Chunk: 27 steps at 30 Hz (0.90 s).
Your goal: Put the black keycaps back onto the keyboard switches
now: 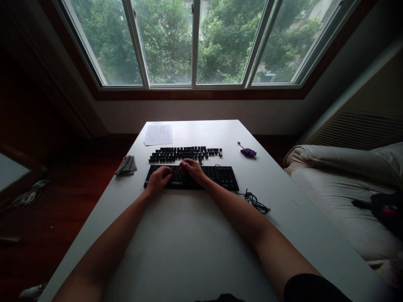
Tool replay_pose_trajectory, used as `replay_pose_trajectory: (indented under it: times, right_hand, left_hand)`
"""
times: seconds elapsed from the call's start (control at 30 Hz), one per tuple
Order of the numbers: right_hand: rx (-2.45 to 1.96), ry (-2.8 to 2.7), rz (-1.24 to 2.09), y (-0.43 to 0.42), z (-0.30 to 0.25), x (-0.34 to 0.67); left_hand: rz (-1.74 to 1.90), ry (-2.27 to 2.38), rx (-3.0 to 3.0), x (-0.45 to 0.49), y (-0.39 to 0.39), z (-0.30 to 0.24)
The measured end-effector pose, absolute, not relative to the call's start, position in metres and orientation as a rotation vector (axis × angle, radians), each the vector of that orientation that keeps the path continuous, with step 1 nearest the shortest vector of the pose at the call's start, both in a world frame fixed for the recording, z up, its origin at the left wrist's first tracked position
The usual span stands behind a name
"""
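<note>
A black keyboard [220, 176] lies across the middle of a white table [189, 243]. My left hand [158, 179] rests on the keyboard's left end with its fingers curled down onto it. My right hand [192, 169] sits over the keyboard's upper middle, fingers bent and pinched together at its far edge; what they hold is too small to make out. Just beyond the keyboard, several loose black keycaps [184, 153] are laid out in rows.
A printed sheet of paper [158, 134] lies at the far left of the table, a grey cloth [126, 165] at the left edge, a purple tool [247, 152] at the right. The keyboard's coiled cable [255, 201] trails right. A bed [340, 197] stands alongside.
</note>
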State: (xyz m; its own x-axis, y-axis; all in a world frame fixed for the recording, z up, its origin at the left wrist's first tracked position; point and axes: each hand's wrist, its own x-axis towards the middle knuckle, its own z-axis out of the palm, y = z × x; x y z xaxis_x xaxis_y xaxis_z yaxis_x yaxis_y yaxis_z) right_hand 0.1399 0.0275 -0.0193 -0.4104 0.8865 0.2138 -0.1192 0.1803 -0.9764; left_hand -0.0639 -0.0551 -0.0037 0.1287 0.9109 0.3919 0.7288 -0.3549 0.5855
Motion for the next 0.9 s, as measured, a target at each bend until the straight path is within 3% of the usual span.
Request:
replay_pose_trajectory:
  times: [0.9]
  right_hand:
    - [-0.741,-1.570,1.362,0.028,-0.021,0.140]
  left_hand:
    - [1.217,1.406,1.727,-0.072,-0.044,-0.015]
